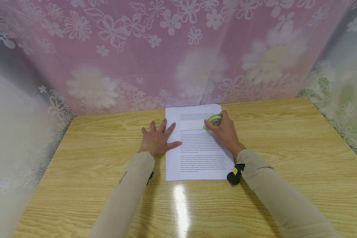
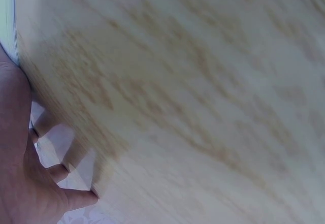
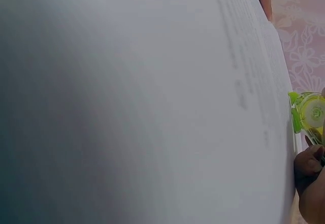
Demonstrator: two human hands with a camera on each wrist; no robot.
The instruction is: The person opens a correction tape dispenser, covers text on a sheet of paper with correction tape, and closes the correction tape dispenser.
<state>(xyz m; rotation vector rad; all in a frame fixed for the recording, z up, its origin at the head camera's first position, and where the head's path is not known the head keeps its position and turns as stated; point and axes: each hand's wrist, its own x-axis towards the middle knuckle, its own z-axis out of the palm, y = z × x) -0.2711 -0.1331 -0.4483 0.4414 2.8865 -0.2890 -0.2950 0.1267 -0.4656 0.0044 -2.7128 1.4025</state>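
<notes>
A stack of white printed sheets lies on the table, lines of black text on its top page. Part of the upper text shows a pale blank band. My right hand pinches a green correction tape between thumb and fingers, its tip at the page beside that band. In the right wrist view the correction tape shows a clear, round yellow-green case. My left hand rests flat with spread fingers, its thumb and nearest fingertips over the sheets' left edge, the others on the wood. Whether the tip touches the paper cannot be told.
The wooden table reaches back to a pink floral curtain, close behind the sheets' far edge. Pale flowered cloth hangs at both sides. A black wrist camera sits by the sheets' lower right corner.
</notes>
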